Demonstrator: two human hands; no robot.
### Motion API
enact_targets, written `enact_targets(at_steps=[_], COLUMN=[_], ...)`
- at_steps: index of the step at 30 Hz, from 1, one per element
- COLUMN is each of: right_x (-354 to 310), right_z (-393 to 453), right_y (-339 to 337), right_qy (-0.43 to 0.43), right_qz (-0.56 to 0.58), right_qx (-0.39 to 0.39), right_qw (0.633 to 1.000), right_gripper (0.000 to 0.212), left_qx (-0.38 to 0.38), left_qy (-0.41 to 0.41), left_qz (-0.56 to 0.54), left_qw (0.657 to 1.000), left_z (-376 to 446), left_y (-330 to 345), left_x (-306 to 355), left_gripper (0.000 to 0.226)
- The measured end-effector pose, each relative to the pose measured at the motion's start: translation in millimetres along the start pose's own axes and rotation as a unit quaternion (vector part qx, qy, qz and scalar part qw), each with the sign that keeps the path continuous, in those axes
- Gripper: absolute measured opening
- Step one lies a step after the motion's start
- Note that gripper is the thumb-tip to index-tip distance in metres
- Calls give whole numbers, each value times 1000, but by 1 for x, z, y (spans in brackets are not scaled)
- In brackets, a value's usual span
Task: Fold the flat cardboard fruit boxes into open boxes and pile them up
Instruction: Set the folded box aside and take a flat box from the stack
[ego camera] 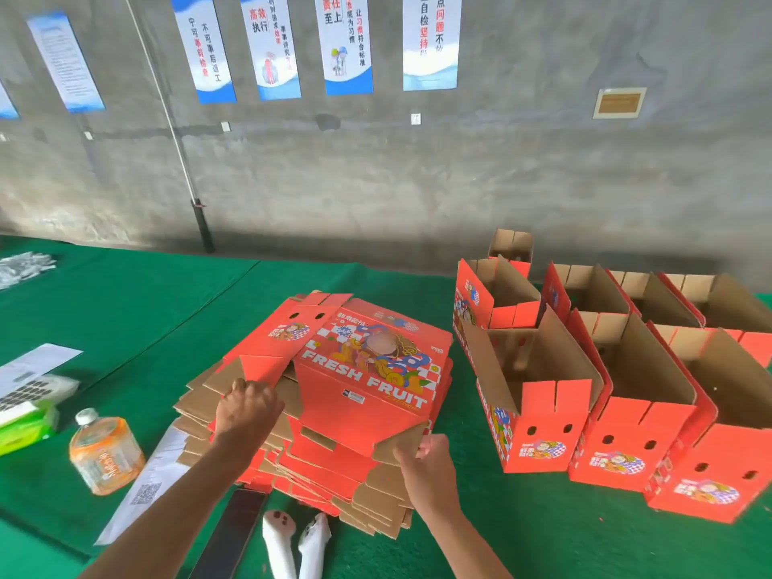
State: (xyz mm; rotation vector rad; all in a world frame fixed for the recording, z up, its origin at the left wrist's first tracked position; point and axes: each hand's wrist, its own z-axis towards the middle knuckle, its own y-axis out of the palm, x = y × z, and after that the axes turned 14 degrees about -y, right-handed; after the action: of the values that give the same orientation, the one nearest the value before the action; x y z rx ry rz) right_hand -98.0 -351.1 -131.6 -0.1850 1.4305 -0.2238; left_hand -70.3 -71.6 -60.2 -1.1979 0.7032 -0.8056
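Both hands, left hand (246, 407) and right hand (430, 453), pinch the top flat box (367, 369); lift evenly so the stack (300, 474) underneath stays.

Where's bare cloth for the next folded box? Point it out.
Bare green cloth lies behind the flat box stack, toward the wall. Right is crowded with folded boxes; the near left holds an orange drink bottle and papers.

top flat box (367, 369) reads "fresh fruit" (white capitals); wall posters (267, 43) carry chinese slogans.
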Motion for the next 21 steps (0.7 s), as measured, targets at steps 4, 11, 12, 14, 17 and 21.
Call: enact_targets(at_steps=[4, 11, 12, 14, 17, 21], right_x=[-28, -86, -96, -115, -140, -142], right_z=[-1, 7, 8, 8, 7, -8], right_y=[-11, -92, -110, -147, -202, -271], right_qy=[-132, -319, -331, -333, -339, -316], right_qz=[46, 8, 23, 73, 198, 343], right_qx=[67, 239, 248, 253, 229, 189], right_qw=[988, 917, 910, 905, 891, 864], right_gripper=[14, 11, 18, 29, 30, 27], left_qx=[58, 131, 131, 152, 159, 80], left_qy=[0, 11, 14, 21, 34, 27], left_qz=[-86, -425, -463, -535, -638, -731], left_qw=[995, 896, 876, 831, 752, 677], left_z=[-5, -4, -6, -13, -25, -45], left_y=[-34, -115, -127, -152, -180, -181], left_x=[-1, -7, -5, 3, 25, 62], left_gripper=[22, 21, 23, 27, 29, 10])
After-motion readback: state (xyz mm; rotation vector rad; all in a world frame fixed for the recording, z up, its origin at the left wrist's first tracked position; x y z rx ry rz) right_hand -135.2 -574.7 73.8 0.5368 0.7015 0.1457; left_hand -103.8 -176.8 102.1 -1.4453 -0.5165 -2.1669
